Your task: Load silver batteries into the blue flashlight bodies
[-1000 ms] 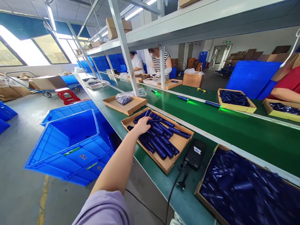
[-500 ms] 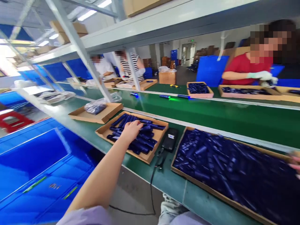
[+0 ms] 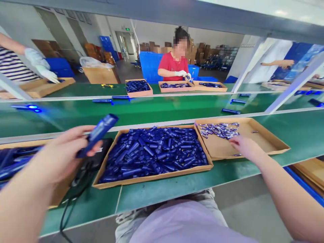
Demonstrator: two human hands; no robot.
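My left hand (image 3: 64, 152) is closed around a dark blue flashlight body (image 3: 101, 130), tilted with its wide, open-looking end up and to the right. That hand is above the left cardboard tray, which holds more blue flashlight bodies (image 3: 15, 165). On the right, my right hand (image 3: 244, 146) reaches into a shallow cardboard tray (image 3: 265, 140) with its fingertips pinched together; what they grip, if anything, cannot be made out. Beside those fingers lies a heap of small silvery cylindrical parts (image 3: 220, 131). Between my hands sits a tray heaped with short blue flashlight parts (image 3: 157, 152).
A black box (image 3: 98, 158) with a cable lies left of the middle tray. Beyond the trays runs a green conveyor (image 3: 162, 113) carrying several flashlights, some lit blue. A co-worker in red (image 3: 174, 64) handles parts opposite; a shelf (image 3: 152, 17) crosses overhead.
The view has swung to the right. My left hand has lifted a flashlight body out of the left tray. My right hand, formerly at the frame's edge, now shows in the small-parts tray.
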